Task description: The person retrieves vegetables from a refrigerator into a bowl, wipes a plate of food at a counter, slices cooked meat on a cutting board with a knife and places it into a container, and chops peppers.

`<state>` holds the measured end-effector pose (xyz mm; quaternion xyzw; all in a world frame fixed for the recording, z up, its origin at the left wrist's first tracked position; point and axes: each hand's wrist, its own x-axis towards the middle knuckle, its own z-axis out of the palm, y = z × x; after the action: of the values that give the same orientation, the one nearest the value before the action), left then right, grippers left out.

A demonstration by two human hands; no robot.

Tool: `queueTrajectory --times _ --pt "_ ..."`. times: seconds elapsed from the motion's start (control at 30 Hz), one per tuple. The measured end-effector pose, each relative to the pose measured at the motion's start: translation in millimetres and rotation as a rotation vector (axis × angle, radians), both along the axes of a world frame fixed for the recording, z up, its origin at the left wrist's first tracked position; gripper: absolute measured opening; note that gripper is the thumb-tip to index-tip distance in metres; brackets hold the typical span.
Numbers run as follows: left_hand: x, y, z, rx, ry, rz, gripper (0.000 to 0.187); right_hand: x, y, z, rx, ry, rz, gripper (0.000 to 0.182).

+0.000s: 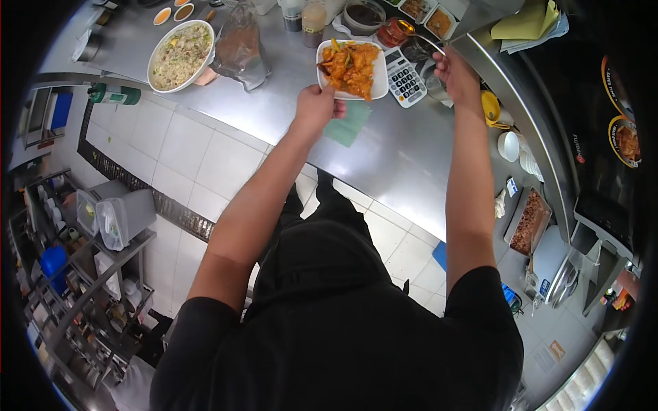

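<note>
My left hand (317,108) grips the near edge of a white square plate (381,77), thumb on its rim. Orange, sauce-coated food pieces (351,67) with bits of green are heaped on it. In my right hand (457,77) is the handle of a metal spoon (428,42), which reaches left to a jar of red sauce (395,33) behind the plate. A calculator (407,81) lies between the plate and my right hand. Below the plate, a green cloth (349,124) rests on the steel counter (404,147).
A white bowl of fried rice (181,56) and a plastic bag (241,51) stand at the left of the counter. Sauce containers (314,25) line the back. To the right are a yellow container (489,107), small white bowls (508,146) and a tray of chopped food (528,220).
</note>
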<state>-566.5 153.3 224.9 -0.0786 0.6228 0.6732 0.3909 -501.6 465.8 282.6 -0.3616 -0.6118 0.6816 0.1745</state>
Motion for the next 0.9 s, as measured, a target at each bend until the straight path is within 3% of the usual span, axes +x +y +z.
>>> queueTrajectory --times 0.23,0.43,0.53,0.63,0.83,0.9 --pt "-5 25 0 0.004 0.016 -0.049 0.029 26 -78 24 0.258 -0.037 0.162 0.019" --pt "3 20 3 -0.021 0.041 -0.089 0.031 38 -109 18 0.870 0.140 0.086 0.017" --pt "5 13 4 -0.039 0.041 -0.081 0.031 52 -111 9 1.088 0.077 0.108 0.015" --pt "5 10 0 -0.015 0.035 -0.064 0.031 59 -114 4 1.131 0.120 0.064 0.016" --pt "6 16 -5 0.030 0.024 -0.005 0.028 45 -96 -6 0.359 0.207 -0.111 0.020" --pt "11 16 -13 0.042 0.022 0.048 0.025 30 -70 -5 0.385 0.197 -0.181 0.022"
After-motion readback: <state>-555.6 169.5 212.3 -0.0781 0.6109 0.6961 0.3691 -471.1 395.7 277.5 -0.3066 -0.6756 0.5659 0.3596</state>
